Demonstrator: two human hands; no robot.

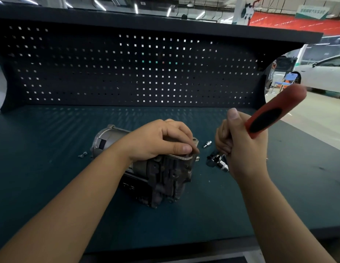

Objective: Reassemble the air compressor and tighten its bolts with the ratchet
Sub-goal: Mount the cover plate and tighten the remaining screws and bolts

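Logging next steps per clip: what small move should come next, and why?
Probably bring the ratchet head left onto the compressor top: the right hand grips the ratchet with its socket beside the compressor, on no bolt, while the left hand holds the compressor.

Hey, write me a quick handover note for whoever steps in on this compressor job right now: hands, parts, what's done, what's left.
Left hand grips the top of the air compressor, which lies on the bench mat.
Right hand grips the ratchet near its head, red handle raised; the socket end is just right of the compressor, on no bolt.
Loose on the mat: a silver fitting by the ratchet head, small fasteners left of the compressor.
Done: housing looks together. Left: probably fit the loose pieces, then tighten the bolts.
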